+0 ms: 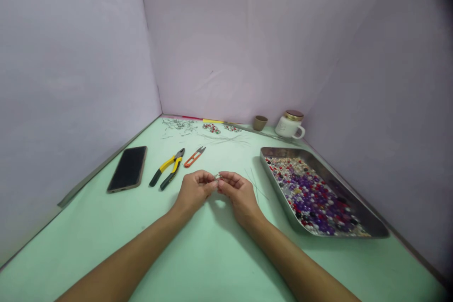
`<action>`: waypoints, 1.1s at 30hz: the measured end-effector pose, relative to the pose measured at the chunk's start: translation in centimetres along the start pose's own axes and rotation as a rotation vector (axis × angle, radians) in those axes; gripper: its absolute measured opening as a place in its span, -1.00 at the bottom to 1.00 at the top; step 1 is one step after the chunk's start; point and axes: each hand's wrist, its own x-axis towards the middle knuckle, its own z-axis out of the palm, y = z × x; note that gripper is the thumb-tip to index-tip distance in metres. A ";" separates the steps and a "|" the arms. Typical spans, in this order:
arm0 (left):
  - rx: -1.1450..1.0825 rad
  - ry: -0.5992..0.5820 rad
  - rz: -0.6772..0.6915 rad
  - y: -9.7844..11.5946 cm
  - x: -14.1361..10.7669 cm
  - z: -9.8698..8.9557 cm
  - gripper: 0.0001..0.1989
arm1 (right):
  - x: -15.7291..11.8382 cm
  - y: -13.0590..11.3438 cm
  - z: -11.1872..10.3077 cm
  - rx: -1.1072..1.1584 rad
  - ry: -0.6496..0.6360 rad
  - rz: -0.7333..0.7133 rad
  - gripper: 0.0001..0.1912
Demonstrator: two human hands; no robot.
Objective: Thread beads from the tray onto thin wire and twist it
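Note:
My left hand (195,192) and my right hand (240,194) meet at the middle of the green table (198,264), fingertips pinched together. Between them is a tiny piece of beaded wire (217,176), mostly covered by the fingers; its exact shape is too small to make out. Both hands appear closed on it. A few thin loose wires (255,184) lie just right of my right hand. Orange thread snips (194,156) and yellow-and-black pliers (168,169) rest to the left of my left hand.
A metal tray (283,199) of mixed beads stands at right. A phone (128,169) lies at left. Toward the back are wire scraps (179,125), beaded pieces (211,128), long wires (226,138), a small brown cup (260,123) and a lidded white mug (288,126). Walls enclose the table.

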 end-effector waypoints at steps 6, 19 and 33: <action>-0.006 -0.001 0.053 0.1 -0.3 0.0 -0.87 | -0.1 0.0 0.2 0.028 -0.019 -0.011 -0.79; -0.102 -0.114 -0.085 0.4 0.3 -1.3 -0.92 | 0.0 -0.3 -0.3 0.112 -0.194 0.089 -0.79; -0.394 -0.298 -0.520 0.8 1.1 -2.9 -0.89 | -0.6 -0.6 -0.2 -0.090 -0.235 -0.013 -0.80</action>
